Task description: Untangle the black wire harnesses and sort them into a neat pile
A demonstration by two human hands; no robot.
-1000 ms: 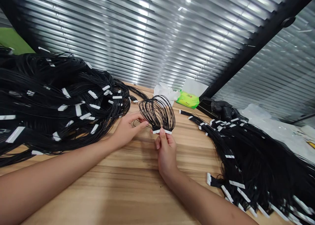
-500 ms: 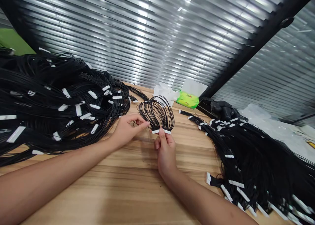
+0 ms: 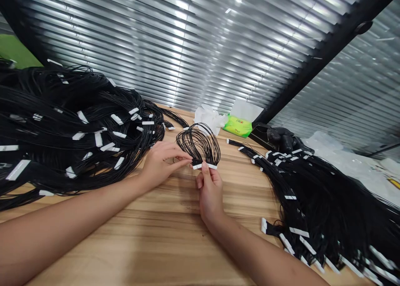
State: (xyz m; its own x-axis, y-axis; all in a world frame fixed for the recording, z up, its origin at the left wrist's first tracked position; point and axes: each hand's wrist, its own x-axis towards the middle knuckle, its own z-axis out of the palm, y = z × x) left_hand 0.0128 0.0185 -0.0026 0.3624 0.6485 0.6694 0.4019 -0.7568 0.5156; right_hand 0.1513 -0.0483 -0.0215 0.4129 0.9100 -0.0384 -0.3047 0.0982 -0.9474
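My right hand (image 3: pixel 210 192) pinches a narrow white connector strip (image 3: pixel 204 166) between thumb and fingers. A bundle of thin black wire loops (image 3: pixel 200 144) rises from that strip in a dome. My left hand (image 3: pixel 162 165) reaches in from the left, its fingertips pinched at the bundle's lower left edge close to the strip. A thin wire seems held there, with a small curl showing beneath the fingers.
Large heaps of black wires with white connectors lie on the wooden table (image 3: pixel 156 232) at left (image 3: pixel 78 140) and right (image 3: pixel 325 202). Behind stand white tissue (image 3: pixel 210 119), a green packet (image 3: pixel 237 126) and a black object (image 3: pixel 281 138), before window blinds (image 3: pixel 187 48).
My left hand has shifted slightly right, its fingertips closer to the white strip. The wire bundle and strip have hardly moved, and the view has shifted a little.
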